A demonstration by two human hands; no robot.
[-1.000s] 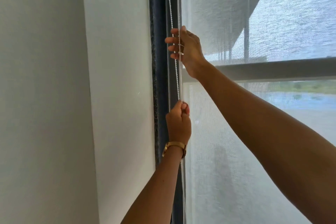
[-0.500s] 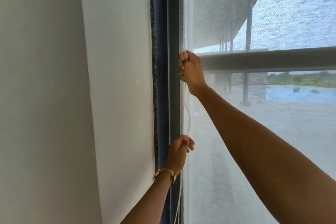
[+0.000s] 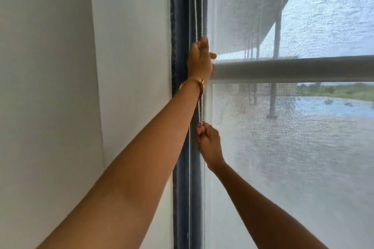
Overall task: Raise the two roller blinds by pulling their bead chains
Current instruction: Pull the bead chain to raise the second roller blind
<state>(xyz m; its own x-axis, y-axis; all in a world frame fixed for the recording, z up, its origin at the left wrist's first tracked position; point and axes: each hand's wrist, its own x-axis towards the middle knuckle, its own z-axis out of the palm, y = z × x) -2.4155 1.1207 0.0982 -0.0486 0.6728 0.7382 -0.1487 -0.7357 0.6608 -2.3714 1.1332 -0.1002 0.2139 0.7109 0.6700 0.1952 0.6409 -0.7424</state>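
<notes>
A white bead chain (image 3: pixel 196 6) hangs along the dark window frame (image 3: pixel 182 26), left of a sheer mesh roller blind (image 3: pixel 283 168). My left hand (image 3: pixel 199 60), with a gold bracelet on the wrist, is raised high and closed around the chain at the level of the grey bottom bar (image 3: pixel 293 69) of a second blind. Lower down, my right hand (image 3: pixel 209 143) is closed on the same chain, which runs taut between the two hands. An opaque white blind (image 3: pixel 131 66) covers the pane to the left of the frame.
A plain white wall (image 3: pixel 40 87) fills the left side. Through the mesh I see a roof overhang, posts and a pool outside. The grey bar runs horizontally across the window, right of my left hand.
My hands have swapped places: the left hand has gone up the chain to the top, and the right hand has come down with the chain to below the grey bar.
</notes>
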